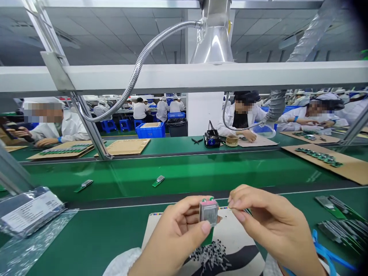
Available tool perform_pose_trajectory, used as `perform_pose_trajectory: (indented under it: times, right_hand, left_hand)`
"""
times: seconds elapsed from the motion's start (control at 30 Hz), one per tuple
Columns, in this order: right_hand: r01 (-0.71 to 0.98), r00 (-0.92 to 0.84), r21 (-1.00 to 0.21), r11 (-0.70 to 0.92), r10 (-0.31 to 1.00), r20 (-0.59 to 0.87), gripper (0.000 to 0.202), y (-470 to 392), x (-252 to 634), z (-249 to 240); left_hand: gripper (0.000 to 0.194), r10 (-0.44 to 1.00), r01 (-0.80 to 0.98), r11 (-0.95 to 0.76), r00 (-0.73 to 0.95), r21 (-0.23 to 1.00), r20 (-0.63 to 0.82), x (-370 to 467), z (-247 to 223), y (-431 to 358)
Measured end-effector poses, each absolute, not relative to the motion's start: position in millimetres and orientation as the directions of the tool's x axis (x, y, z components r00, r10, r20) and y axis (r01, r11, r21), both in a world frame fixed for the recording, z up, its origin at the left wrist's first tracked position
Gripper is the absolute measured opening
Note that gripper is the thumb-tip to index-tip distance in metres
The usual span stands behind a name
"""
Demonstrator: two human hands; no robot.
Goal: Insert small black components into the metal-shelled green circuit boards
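Observation:
My left hand (179,230) is closed around a small circuit board with a screen (209,213). The screen is grey and squarish, with a pink strip along its top, and a bit of green board shows below it. To its right, my right hand (273,222) pinches thumb and forefinger together; what lies between them is too small to make out. Under the hands is a pale printed sheet (241,234). On it lies a loose heap of tiny clear-and-black parts (211,255).
Several boards (342,232) are stacked at right; a labelled silver bag (31,211) lies left. Two boards, one left (84,185) and one central (158,180), rest on the green belt (126,168). Co-workers sit opposite. A white beam (172,78) and fume hood (213,42) hang overhead.

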State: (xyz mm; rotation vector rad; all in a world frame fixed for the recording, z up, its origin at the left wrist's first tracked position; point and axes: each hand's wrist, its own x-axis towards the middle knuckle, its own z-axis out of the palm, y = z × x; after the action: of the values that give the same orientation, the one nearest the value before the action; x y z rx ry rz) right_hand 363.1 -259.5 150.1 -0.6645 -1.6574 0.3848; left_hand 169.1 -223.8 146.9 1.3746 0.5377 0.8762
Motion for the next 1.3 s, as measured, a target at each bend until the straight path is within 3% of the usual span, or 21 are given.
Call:
perform_pose_trajectory:
  times: [0.3,0.53,0.73,1.13,1.3]
  right_hand:
    - [0.414,-0.137,-0.331,0.848,0.418,0.898,0.011,-270.5,352.1,163.2]
    - [0.441,-0.025,-0.335,0.833,0.385,0.923,0.01,-270.8,338.1,152.4]
    - [0.474,-0.178,-0.287,0.833,0.41,0.895,0.018,-268.2,350.6,156.3]
    - [0.474,-0.148,-0.277,0.836,0.385,0.911,0.015,-271.2,348.7,154.4]
    - [0.477,-0.143,-0.278,0.834,0.386,0.912,0.025,-272.4,349.3,151.8]
  left_hand:
    - [0.027,0.773,-0.177,-0.115,0.602,0.978,0.2,171.8,143.9,-236.3]
    - [0.039,0.731,-0.25,-0.147,0.625,0.957,0.275,172.3,146.3,-239.7]
    - [0.042,0.737,-0.252,-0.153,0.615,0.956,0.28,173.8,146.6,-238.8]
    - [0.046,0.71,-0.258,-0.159,0.641,0.953,0.292,173.3,152.4,-236.7]
    - [0.049,0.727,-0.252,-0.167,0.622,0.953,0.292,172.9,151.2,-238.6]
